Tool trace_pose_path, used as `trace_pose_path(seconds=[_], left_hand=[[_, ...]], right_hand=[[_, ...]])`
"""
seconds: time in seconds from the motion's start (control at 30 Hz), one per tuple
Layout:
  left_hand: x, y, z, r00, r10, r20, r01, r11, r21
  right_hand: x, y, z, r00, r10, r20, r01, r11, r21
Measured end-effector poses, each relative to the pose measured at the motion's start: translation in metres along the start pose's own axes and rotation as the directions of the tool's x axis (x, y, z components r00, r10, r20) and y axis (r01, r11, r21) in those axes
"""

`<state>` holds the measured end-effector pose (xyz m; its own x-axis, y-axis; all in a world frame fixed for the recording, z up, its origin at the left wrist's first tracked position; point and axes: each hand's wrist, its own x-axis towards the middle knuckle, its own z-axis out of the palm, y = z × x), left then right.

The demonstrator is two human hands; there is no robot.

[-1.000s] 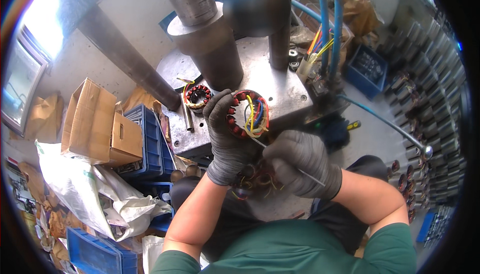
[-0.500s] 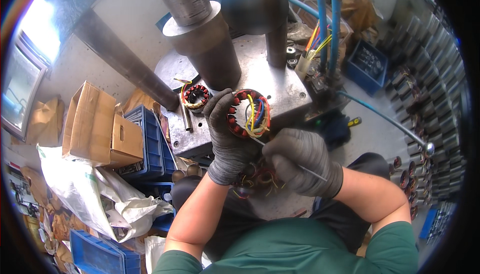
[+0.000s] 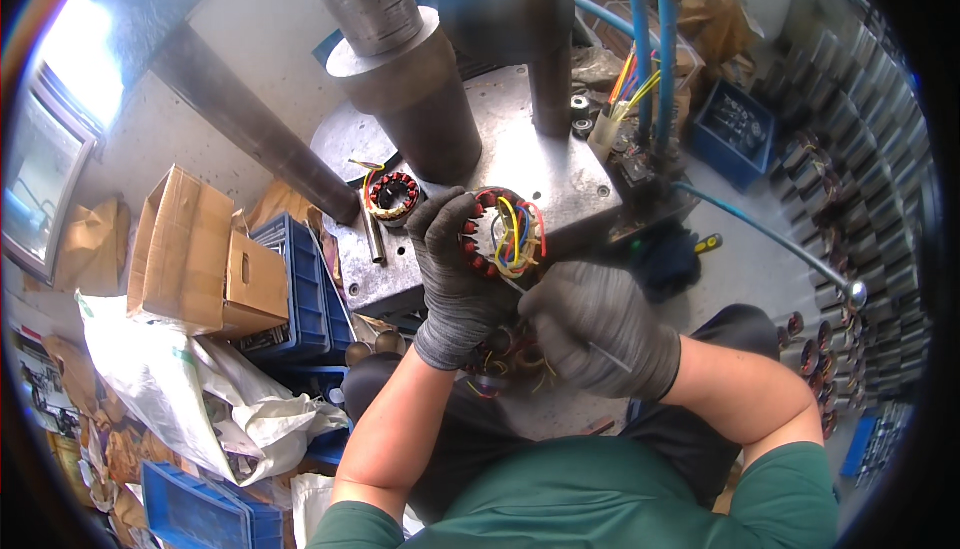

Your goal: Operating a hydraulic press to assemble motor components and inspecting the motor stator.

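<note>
Two closed grips

Left grey-gloved hand (image 3: pixel 448 274) is clasping red-coiled metal ring (image 3: pixel 473 247), just far-left of right grey-gloved hand (image 3: pixel 603 327), clenching thin metal rod (image 3: pixel 611 357). Ring likely feeling weighty, stiff; multicoloured wires (image 3: pixel 516 229) probably needing care; gripping outside seeming safest.

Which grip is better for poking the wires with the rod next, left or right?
Probably the right grip: it already holds the rod, which points up toward the wires. The left grip is busy holding the ring.
</note>
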<state>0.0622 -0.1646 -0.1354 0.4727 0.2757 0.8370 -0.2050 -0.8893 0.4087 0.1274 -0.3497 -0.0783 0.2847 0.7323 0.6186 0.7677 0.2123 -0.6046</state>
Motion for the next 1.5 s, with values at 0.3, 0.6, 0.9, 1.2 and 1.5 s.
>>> trace_pose_path(seconds=[0.3,0.6,0.9,1.2,1.5], left_hand=[[0.003,-0.006,0.008,0.999,0.031,-0.021,-0.031,0.999,-0.020],[-0.005,-0.012,0.000,0.982,-0.187,0.036,0.190,0.970,-0.153],[-0.018,-0.023,0.019,0.122,-0.458,0.880,0.440,-0.770,-0.462],[-0.003,-0.008,0.004,0.116,-0.433,0.894,0.387,-0.809,-0.442],[-0.007,-0.013,-0.002,0.334,-0.323,0.885,0.307,-0.851,-0.427]], right_hand=[[-0.004,-0.006,0.000,0.996,-0.077,0.040,0.084,0.975,-0.208],[-0.002,-0.004,-0.039,0.988,0.140,-0.071,-0.107,0.930,0.351],[0.001,0.029,-0.043,0.819,0.557,-0.133,-0.254,0.561,0.788],[-0.005,0.026,-0.038,0.818,0.574,-0.033,-0.343,0.533,0.773],[-0.002,0.019,-0.029,0.830,0.552,0.075,-0.415,0.522,0.745]])
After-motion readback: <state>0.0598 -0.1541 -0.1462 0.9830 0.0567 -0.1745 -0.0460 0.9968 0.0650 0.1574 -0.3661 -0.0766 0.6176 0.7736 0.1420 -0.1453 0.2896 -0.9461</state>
